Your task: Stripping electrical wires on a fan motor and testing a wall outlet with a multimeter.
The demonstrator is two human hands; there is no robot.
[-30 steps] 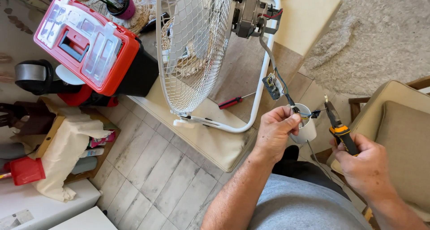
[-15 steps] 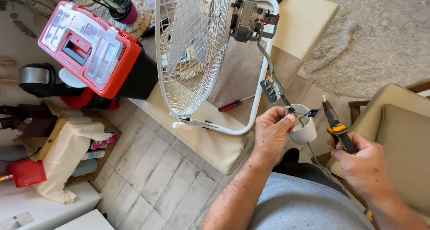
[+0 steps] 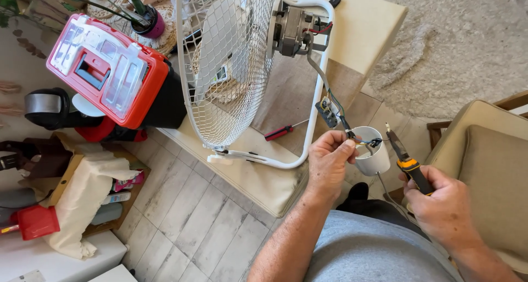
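A white floor fan with a wire grille stands on a beige low table, its bare motor exposed at the back. Coloured wires run from the motor down to a white plastic cup-shaped housing. My left hand pinches the wire ends at the rim of that housing. My right hand grips pliers with orange and black handles, tips pointing up just right of the housing.
A red-handled screwdriver lies on the table under the fan frame. A red and black toolbox sits at the left. A beige armchair is at the right, a grey rug beyond, clutter and a white cloth at lower left.
The view has shifted slightly toward the fan. My left hand stays on the wires at the housing; my right hand holds the pliers about where they were.
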